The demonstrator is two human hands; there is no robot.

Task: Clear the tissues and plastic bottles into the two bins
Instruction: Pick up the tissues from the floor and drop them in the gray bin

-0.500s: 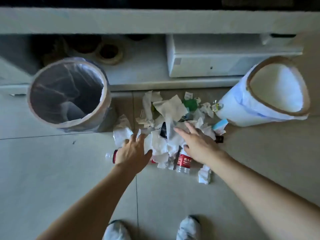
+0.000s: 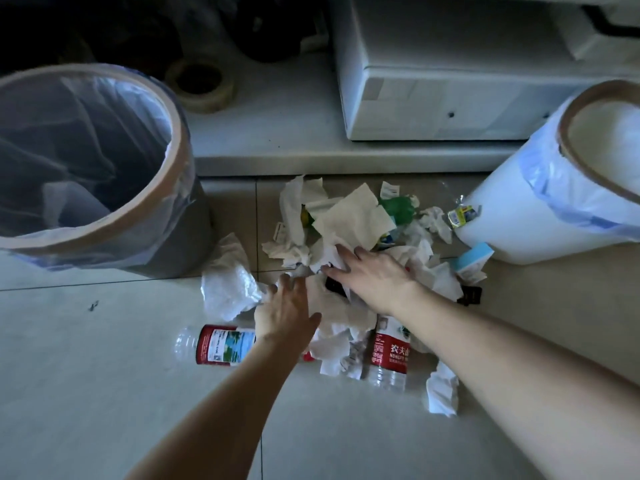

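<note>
A heap of crumpled white tissues lies on the tiled floor between two bins. Two clear bottles with red labels lie at its near edge, one on the left and one on the right. A green bottle shows at the back of the heap. My left hand rests on the tissues with fingers spread. My right hand lies flat on the heap, fingers reaching into the tissues. The grey bin stands left, the white bin right, both lined with bags.
A low white shelf runs behind the heap, carrying a white box and a tape roll. A loose tissue lies nearer me. A small blue and white packet sits by the white bin.
The view has come closer and lower to the heap. Both hands have pushed forward into the tissues, the right one reaching farther left across the pile.
</note>
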